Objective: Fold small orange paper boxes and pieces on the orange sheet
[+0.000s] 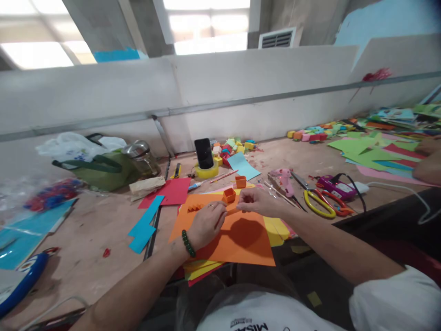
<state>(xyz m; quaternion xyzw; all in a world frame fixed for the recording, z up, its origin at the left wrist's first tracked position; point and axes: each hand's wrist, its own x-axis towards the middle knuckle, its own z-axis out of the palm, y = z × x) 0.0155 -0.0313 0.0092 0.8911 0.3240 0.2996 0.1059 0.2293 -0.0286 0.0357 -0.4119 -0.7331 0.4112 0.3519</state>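
Note:
A narrow strip of orange paper (232,212) appears to run between my two hands, hard to tell from the orange sheet behind it. My left hand (207,224), with a green bead bracelet at the wrist, pinches its left end. The fingertips of my right hand (253,201) are closed at the other end. Both hands are over a large orange paper sheet (253,250). Just beyond the fingers stand a small folded orange paper box (228,195) and another orange paper piece (240,182). Zigzag-folded orange paper (195,208) lies left of my left hand.
Scissors with yellow handles (319,204), a pink glue gun (284,180) and a purple device (336,187) lie to the right. A phone (204,153) stands by a yellow tape roll (206,170). Blue paper (146,225) lies left. Another person's arm (429,163) shows far right.

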